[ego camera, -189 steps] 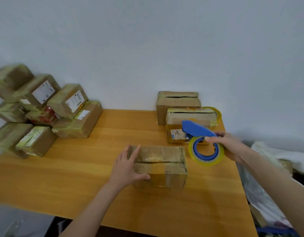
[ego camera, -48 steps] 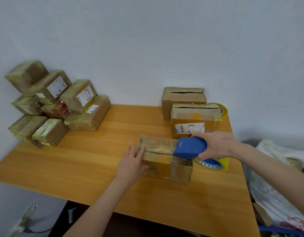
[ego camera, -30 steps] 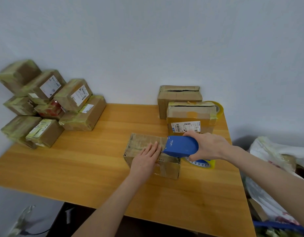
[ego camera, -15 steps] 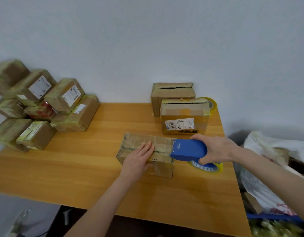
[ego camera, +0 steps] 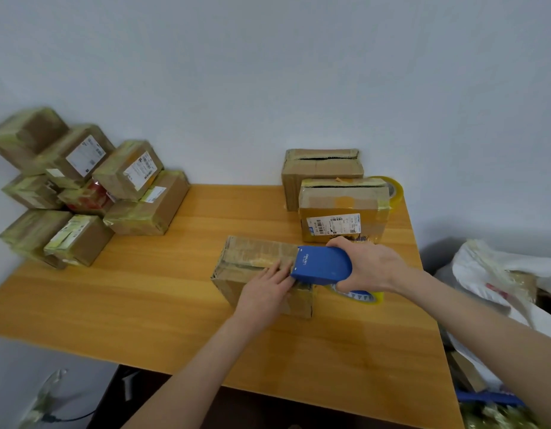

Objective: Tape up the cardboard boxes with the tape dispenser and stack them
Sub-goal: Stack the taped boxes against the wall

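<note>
Pressing cardboard box (ego camera: 252,261) with left hand (ego camera: 263,297), right hand (ego camera: 368,267) gripping tape dispenser (ego camera: 322,265)

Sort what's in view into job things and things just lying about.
Job: blue tape dispenser, box under it, left hand, right hand, labelled box, rear box, taped stack.
Lying about: spare tape roll, white bag beside the table.

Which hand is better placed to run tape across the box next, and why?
Right: the right hand grips the tape dispenser on the box; the left hand lies flat on its top.
</note>
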